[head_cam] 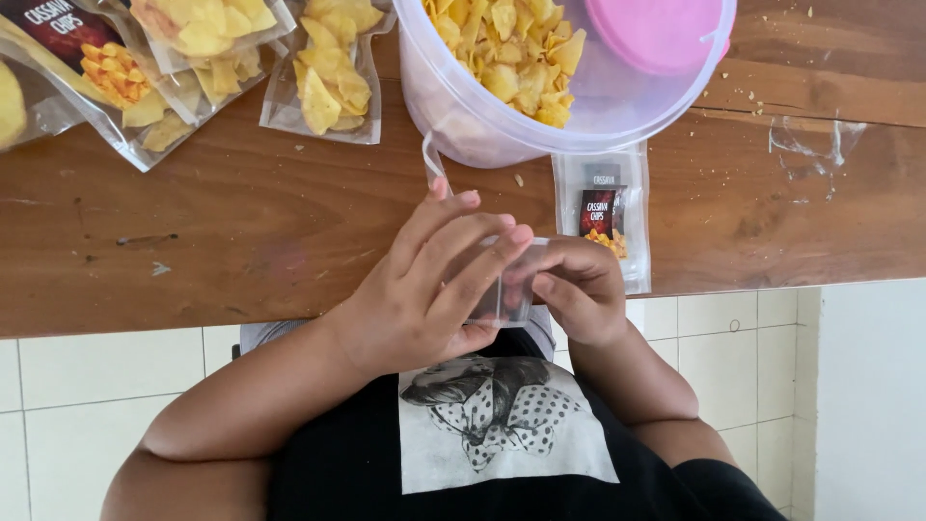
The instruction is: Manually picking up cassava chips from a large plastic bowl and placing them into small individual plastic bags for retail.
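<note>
My wooden worktop (pixel 241 232) had a big clear tub (pixel 579 116) of yellow chips with a pink lid (pixel 661 34) sitting in it. Filled chip bags (pixel 333 72) lay at the far left, one empty labelled pouch (pixel 603 217) lay flat just beside the tub, and crumbs were scattered about. White tiled floor (pixel 733 328) showed below.

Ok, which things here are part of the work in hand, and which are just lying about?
In hand:
- left hand and right hand, both gripping a clear pouch
- tub of yellow chips
- empty labelled pouch on the wooden table
- filled chip bags

Lying about:
- pink lid
- scrap of clear plastic
- chip crumbs
</note>
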